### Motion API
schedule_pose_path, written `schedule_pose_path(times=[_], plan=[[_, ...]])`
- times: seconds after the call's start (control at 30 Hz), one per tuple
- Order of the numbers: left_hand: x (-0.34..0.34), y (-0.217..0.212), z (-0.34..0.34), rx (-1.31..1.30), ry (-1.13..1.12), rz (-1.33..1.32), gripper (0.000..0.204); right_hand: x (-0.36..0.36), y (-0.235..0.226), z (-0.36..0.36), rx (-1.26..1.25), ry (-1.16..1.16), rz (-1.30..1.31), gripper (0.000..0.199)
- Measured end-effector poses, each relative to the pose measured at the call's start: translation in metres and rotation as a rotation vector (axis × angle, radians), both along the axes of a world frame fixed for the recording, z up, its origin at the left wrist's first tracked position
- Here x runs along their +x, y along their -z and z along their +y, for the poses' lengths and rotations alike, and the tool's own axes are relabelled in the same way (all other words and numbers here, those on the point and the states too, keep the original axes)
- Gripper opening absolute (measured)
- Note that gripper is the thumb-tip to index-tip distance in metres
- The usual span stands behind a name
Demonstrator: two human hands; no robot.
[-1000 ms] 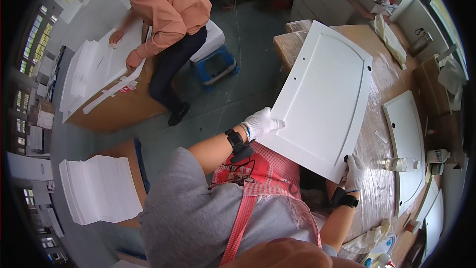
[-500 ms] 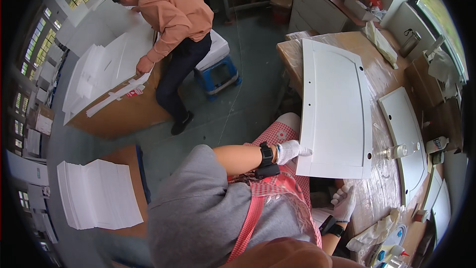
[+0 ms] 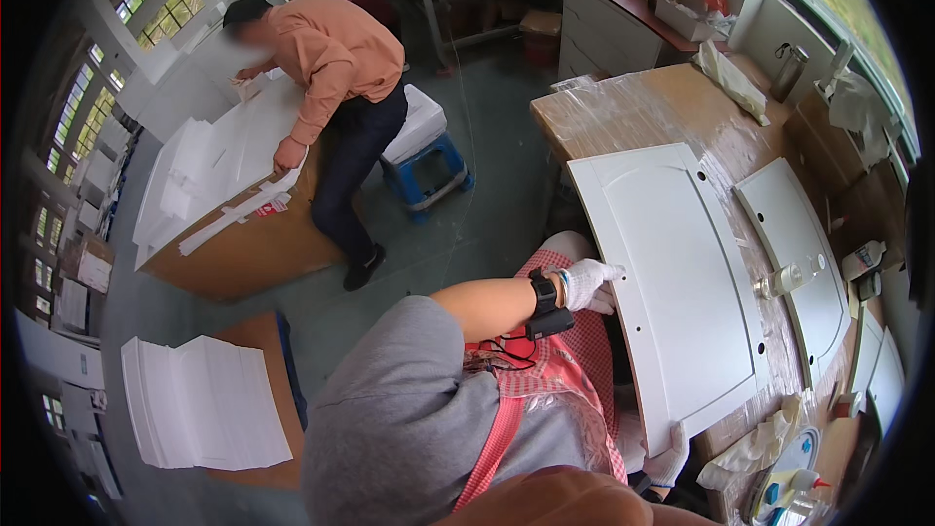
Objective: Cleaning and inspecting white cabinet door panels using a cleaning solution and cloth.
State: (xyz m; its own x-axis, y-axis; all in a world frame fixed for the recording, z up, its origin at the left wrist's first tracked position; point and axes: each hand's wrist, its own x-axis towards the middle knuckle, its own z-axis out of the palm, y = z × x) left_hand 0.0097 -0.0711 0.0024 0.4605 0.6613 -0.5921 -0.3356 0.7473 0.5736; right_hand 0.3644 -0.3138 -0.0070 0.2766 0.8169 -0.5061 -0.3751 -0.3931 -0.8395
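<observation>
Turned and drawn toward us, the flat white arch-edged panel [image 3: 682, 282] overhangs the plastic-wrapped brown table [image 3: 662, 102], our white-gloved left hand [image 3: 588, 284] and right hand [image 3: 667, 461] gripping its edges, best kept level.

Worn on the person's head, the left of two side-by-side fisheye cameras looks steeply down over the grey shirt [image 3: 390, 414] at the white panel [image 3: 672, 273] close below. Its wide, upright view also takes in the floor [image 3: 419, 248] well beyond, straight edges bowing toward its rim.
</observation>
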Motion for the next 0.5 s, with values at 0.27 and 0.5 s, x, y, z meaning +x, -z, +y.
schedule_pose_path(times=[0.27, 0.5], plan=[[-0.095, -0.018, 0.074, 0.408, -0.496, 0.715, 0.048, 0.093, 0.036, -0.053, -0.017, 0.31, -0.201, 0.052], [-0.053, -0.036, 0.072, 0.626, 0.168, 1.229, 0.052, 0.1, 0.023, -0.056, -0.205, 0.215, -0.23, 0.051]])
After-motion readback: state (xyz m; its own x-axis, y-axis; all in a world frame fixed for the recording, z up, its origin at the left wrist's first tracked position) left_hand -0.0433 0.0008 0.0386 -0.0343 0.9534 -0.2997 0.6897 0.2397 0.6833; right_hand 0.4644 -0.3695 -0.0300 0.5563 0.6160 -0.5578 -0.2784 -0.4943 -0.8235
